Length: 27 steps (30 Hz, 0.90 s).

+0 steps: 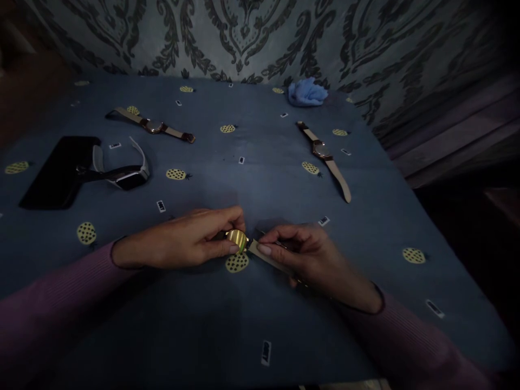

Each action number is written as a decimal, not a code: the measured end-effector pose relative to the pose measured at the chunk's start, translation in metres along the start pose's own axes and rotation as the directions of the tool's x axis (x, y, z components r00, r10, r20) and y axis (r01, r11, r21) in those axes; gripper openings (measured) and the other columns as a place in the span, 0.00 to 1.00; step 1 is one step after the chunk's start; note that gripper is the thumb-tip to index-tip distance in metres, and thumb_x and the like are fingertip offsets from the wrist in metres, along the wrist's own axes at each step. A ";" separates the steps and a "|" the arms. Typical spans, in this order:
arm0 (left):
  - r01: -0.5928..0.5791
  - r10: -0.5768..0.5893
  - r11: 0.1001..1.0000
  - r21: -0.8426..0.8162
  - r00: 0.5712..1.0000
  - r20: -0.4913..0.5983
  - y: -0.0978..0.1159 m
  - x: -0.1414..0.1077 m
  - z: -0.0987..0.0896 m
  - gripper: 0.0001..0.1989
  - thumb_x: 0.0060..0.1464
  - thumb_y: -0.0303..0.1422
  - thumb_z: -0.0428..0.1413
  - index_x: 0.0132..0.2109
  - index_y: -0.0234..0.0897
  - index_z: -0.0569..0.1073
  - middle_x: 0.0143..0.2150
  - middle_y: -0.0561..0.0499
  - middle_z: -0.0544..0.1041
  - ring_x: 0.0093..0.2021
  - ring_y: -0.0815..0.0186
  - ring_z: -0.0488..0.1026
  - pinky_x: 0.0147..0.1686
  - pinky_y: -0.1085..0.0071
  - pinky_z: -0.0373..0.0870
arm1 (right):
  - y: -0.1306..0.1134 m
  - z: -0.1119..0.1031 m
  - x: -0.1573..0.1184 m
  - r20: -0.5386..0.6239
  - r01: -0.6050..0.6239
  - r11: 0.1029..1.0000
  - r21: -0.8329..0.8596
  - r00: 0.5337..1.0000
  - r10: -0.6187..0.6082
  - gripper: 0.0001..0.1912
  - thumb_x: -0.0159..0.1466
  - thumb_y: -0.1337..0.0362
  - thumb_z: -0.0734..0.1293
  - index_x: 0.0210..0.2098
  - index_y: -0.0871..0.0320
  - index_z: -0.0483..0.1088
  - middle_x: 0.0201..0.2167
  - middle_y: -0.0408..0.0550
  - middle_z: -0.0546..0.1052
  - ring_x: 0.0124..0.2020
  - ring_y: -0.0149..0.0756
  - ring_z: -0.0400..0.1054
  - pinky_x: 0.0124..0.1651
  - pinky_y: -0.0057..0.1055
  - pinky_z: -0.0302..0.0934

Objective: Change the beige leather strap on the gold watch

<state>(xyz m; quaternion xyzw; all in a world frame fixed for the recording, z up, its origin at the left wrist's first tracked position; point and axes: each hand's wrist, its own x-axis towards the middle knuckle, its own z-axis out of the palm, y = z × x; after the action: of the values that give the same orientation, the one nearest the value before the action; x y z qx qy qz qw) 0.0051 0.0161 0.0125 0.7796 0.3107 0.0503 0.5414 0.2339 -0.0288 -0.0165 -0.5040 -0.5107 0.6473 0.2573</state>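
Observation:
A wristwatch [236,240] with a shiny gold-coloured case is held between my two hands, low over the table. My left hand [190,238] pinches the round case between thumb and fingers. With thumb and fingers closed, my right hand [312,257] grips the pale strap [270,258] on the case's right side. The strap's far end is partly hidden under that hand. Whether the strap is joined to the case I cannot tell.
Two more watches lie face up, one at the back left [154,127], one at the right [322,150]. A black phone [60,173] and a smartwatch [132,177] are at the left. A crumpled blue cloth [307,92] sits near the patterned wall on the blue tablecloth [211,336].

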 end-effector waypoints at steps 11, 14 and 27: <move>0.001 -0.001 1.000 0.003 1.000 0.003 0.001 0.000 0.000 0.06 0.64 0.35 0.49 0.43 0.38 0.66 0.35 0.54 0.70 0.32 0.69 0.66 0.30 0.72 0.59 | 0.002 0.001 0.000 -0.012 -0.003 1.000 -0.027 1.000 0.002 0.16 0.55 0.51 0.75 0.29 0.59 0.77 0.19 0.38 0.70 0.13 0.21 0.61 0.13 0.18 0.60; -0.006 0.006 1.000 0.001 1.000 0.003 0.001 0.001 0.000 0.05 0.64 0.34 0.49 0.42 0.38 0.66 0.35 0.54 0.70 0.32 0.69 0.65 0.30 0.72 0.59 | 0.002 0.000 0.000 -0.003 0.002 1.000 -0.020 1.000 -0.002 0.15 0.55 0.52 0.75 0.29 0.59 0.77 0.18 0.37 0.70 0.13 0.21 0.60 0.13 0.18 0.59; -0.011 0.011 1.000 0.018 1.000 0.001 0.001 0.000 0.000 0.03 0.64 0.33 0.50 0.42 0.38 0.65 0.33 0.55 0.69 0.31 0.70 0.65 0.29 0.73 0.59 | 0.000 0.001 0.000 -0.002 -0.014 0.999 -0.033 1.000 0.014 0.15 0.55 0.52 0.74 0.29 0.59 0.77 0.17 0.37 0.68 0.13 0.20 0.59 0.13 0.18 0.59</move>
<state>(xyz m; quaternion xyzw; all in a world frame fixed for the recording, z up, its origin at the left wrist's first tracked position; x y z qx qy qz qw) 0.0054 0.0157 0.0132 0.7861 0.3068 0.0501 0.5342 0.2330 -0.0296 -0.0161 -0.5121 -0.5175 0.6402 0.2450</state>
